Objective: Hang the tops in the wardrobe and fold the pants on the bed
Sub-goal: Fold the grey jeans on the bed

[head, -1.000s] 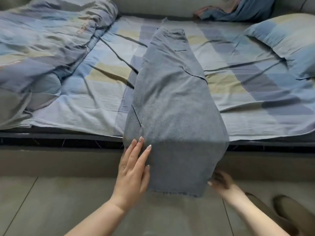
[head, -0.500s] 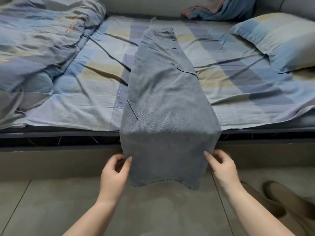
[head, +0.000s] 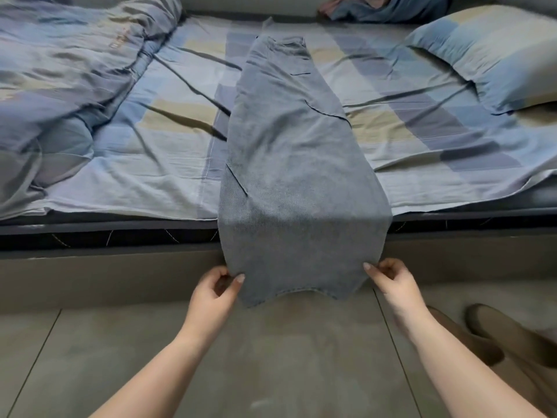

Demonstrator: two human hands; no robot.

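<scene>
Grey-blue denim pants [head: 295, 164] lie lengthwise across the bed [head: 150, 164], legs doubled onto each other, waistband at the far side. Their hem end hangs over the bed's front edge toward the floor. My left hand [head: 214, 292] pinches the left corner of the hanging hem between thumb and fingers. On the other corner, my right hand [head: 391, 282] pinches the same way. The hem sags a little between the two hands.
A crumpled checked duvet [head: 66, 86] fills the bed's left side. A pillow [head: 494, 52] lies at the right. More clothes [head: 385, 7] are heaped at the far edge. Grey tiled floor [head: 271, 357] lies below, with brown slippers [head: 494, 333] at the lower right.
My left hand went from lying flat on the hanging fabric to pinching its left corner. My right hand came up from under the hem and took the right corner. The hem rose slightly.
</scene>
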